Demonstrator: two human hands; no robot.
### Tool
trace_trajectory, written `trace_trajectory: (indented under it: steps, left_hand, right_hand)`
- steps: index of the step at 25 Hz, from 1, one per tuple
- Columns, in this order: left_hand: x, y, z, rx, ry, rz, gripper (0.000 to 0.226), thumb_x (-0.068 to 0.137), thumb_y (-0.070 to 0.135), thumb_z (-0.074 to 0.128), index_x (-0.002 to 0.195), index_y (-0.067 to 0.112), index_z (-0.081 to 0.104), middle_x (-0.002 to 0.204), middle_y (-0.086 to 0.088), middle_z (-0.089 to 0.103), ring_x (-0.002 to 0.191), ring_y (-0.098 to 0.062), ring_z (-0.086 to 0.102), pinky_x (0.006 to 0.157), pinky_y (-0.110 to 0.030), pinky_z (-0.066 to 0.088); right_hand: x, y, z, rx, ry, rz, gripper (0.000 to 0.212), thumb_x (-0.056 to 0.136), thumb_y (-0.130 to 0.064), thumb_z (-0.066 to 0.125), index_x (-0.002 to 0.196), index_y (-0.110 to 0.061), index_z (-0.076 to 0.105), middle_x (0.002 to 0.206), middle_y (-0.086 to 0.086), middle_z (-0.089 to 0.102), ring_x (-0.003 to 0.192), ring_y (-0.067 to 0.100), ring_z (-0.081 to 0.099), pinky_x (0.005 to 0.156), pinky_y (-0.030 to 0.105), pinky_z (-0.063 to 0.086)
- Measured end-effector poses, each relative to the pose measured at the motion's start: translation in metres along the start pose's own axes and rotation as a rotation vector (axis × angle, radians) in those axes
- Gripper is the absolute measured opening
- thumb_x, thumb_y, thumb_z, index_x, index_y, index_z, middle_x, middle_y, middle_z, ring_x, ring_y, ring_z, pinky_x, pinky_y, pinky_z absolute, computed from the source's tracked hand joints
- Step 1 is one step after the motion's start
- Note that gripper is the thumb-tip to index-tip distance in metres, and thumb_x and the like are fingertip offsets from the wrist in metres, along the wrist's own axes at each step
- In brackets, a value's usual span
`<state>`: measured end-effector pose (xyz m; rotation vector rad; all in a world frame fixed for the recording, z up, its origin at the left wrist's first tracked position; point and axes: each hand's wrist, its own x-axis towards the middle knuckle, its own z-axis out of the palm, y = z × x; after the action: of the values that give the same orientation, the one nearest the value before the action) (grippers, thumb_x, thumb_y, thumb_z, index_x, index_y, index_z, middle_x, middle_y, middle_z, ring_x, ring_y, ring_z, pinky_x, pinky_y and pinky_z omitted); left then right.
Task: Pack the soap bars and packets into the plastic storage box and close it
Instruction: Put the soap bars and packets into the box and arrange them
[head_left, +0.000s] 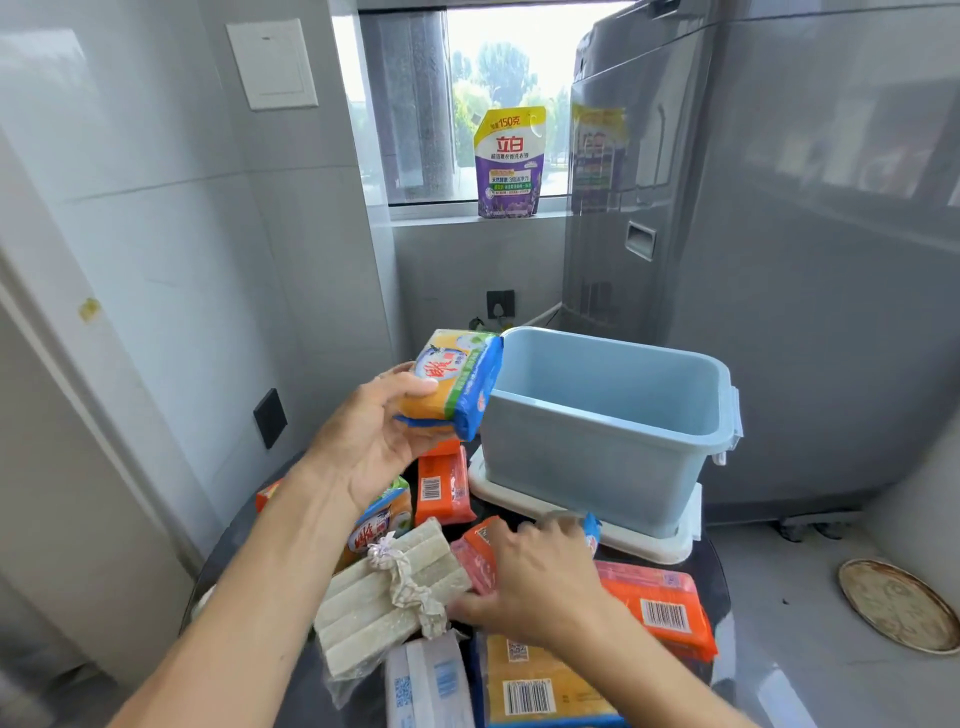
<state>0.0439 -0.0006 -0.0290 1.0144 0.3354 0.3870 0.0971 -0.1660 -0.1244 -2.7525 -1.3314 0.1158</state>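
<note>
An open, empty light-blue plastic storage box (613, 447) stands on its white lid (649, 540) on a dark surface. My left hand (374, 441) holds a yellow, green and blue soap packet (457, 384) up against the box's left rim. My right hand (530, 577) rests low on the pile, fingers closed around a red-orange soap packet (475, 558). Around it lie an orange packet (444, 486), a larger orange packet (660, 603), a yellow packet (540, 686), a white packet (428, 686) and a clear bag of pale soap bars (389, 603).
A grey appliance (805, 260) stands right behind the box. A purple detergent pouch (511, 161) sits on the window sill. A round metal tray (898, 603) lies on the floor at right. Tiled walls close in the left side.
</note>
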Motion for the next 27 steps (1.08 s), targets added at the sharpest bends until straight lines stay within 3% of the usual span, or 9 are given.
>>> trace_trajectory:
  steps: [3,5,9,12,15,18,21,24,27]
  left_hand:
    - [0.001,-0.008,0.006,-0.025,-0.071,-0.048,0.048,0.069,0.0,0.06,0.118,-0.001,0.061,0.103,-0.019,0.072,0.081,-0.029,0.072,0.065,-0.042,0.062]
    - [0.006,-0.007,0.01,-0.033,-0.075,-0.067,0.043,0.07,0.004,0.06,0.113,0.002,0.066,0.102,-0.017,0.072,0.081,-0.028,0.073,0.063,-0.039,0.061]
    - [0.024,0.007,0.021,0.028,-0.045,-0.01,0.034,0.071,0.018,0.071,0.105,0.012,0.073,0.099,-0.012,0.076,0.08,-0.026,0.074,0.061,-0.038,0.06]
    - [0.053,0.019,0.042,0.111,0.04,0.076,0.028,0.08,0.018,0.071,0.108,0.011,0.071,0.096,-0.012,0.077,0.076,-0.026,0.075,0.056,-0.038,0.059]
    - [0.1,0.018,0.069,0.53,0.163,0.111,0.028,0.075,0.015,0.08,0.099,0.006,0.07,0.097,-0.016,0.076,0.079,-0.029,0.075,0.062,-0.044,0.062]
    - [0.149,0.009,0.094,1.144,0.172,0.152,0.036,0.067,0.033,0.082,0.092,0.01,0.069,0.095,-0.008,0.073,0.089,-0.029,0.071,0.079,-0.04,0.059]
    - [0.178,-0.007,0.102,1.621,0.134,0.141,0.035,0.07,0.037,0.073,0.091,0.013,0.059,0.094,-0.005,0.063,0.088,-0.028,0.061,0.069,-0.031,0.048]
    - [0.187,-0.038,0.085,1.91,0.063,0.112,0.014,0.081,0.027,0.059,0.076,0.017,0.051,0.09,-0.008,0.061,0.077,-0.029,0.052,0.06,-0.03,0.039]
    - [0.185,-0.061,0.07,2.079,-0.074,-0.037,0.02,0.087,0.021,0.06,0.071,0.016,0.048,0.081,-0.005,0.056,0.075,-0.028,0.053,0.053,-0.031,0.037]
  right_hand:
    - [0.007,-0.004,0.006,0.001,-0.039,0.082,0.059,0.075,-0.048,0.061,0.121,-0.015,0.047,0.125,0.016,0.056,0.121,0.036,0.048,0.101,0.048,0.034]
    - [0.007,0.008,-0.011,0.14,-0.082,0.121,0.063,0.073,-0.055,0.062,0.123,-0.019,0.047,0.126,0.01,0.059,0.12,0.035,0.05,0.099,0.045,0.037]
    - [-0.015,0.057,-0.082,0.762,-0.127,0.222,0.057,0.068,-0.071,0.066,0.11,-0.032,0.06,0.107,-0.006,0.068,0.097,0.015,0.063,0.08,0.035,0.052]
    - [-0.024,0.096,-0.129,1.263,0.02,0.269,0.041,0.071,-0.054,0.072,0.104,-0.03,0.073,0.095,0.007,0.077,0.075,0.021,0.068,0.063,0.033,0.048]
    - [-0.01,0.129,-0.158,1.578,0.17,0.221,0.044,0.079,-0.047,0.063,0.113,-0.021,0.07,0.088,0.019,0.072,0.06,0.028,0.064,0.052,0.035,0.048]
    - [0.03,0.149,-0.17,1.46,0.135,0.321,0.036,0.094,-0.046,0.05,0.108,-0.017,0.067,0.085,0.017,0.071,0.059,0.027,0.063,0.056,0.034,0.048]
    - [0.08,0.156,-0.157,1.266,-0.026,0.434,0.035,0.096,-0.05,0.046,0.104,-0.021,0.064,0.08,0.012,0.071,0.06,0.022,0.06,0.059,0.032,0.042]
    - [0.115,0.153,-0.121,1.073,-0.17,0.542,0.041,0.098,-0.047,0.044,0.108,-0.013,0.063,0.084,0.015,0.068,0.063,0.025,0.059,0.062,0.032,0.043]
    - [0.132,0.145,-0.098,0.938,-0.273,0.601,0.037,0.099,-0.037,0.041,0.093,-0.006,0.062,0.073,0.018,0.066,0.056,0.026,0.06,0.058,0.033,0.051]
